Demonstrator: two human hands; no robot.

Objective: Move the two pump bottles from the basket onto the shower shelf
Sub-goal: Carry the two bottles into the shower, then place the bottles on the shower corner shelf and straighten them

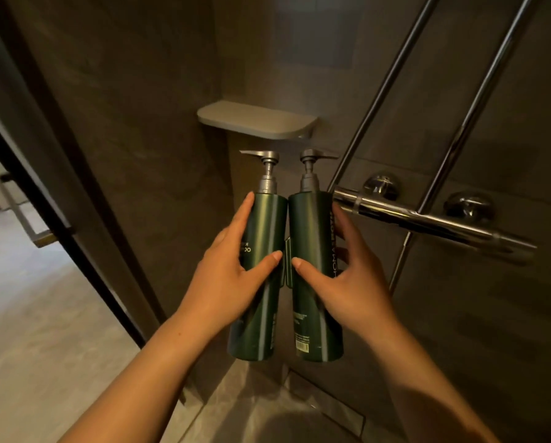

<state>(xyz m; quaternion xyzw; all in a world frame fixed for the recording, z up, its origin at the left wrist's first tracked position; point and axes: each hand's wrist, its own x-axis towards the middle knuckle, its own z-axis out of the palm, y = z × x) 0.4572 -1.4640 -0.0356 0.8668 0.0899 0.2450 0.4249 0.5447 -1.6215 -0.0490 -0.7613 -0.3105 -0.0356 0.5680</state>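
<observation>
Each hand wraps one upright green bottle, the left hand [232,276] holding the left bottle [263,266] and the right hand [344,282] the right bottle [312,266] (pumps turned outward, bodies nearly touching), probably so both reach the bare shelf [258,121] above the fingertips together.

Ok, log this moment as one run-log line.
left hand: holds left bottle | right hand: holds right bottle | bottles: upright, below shelf | shelf: bare | step: placing pending
</observation>
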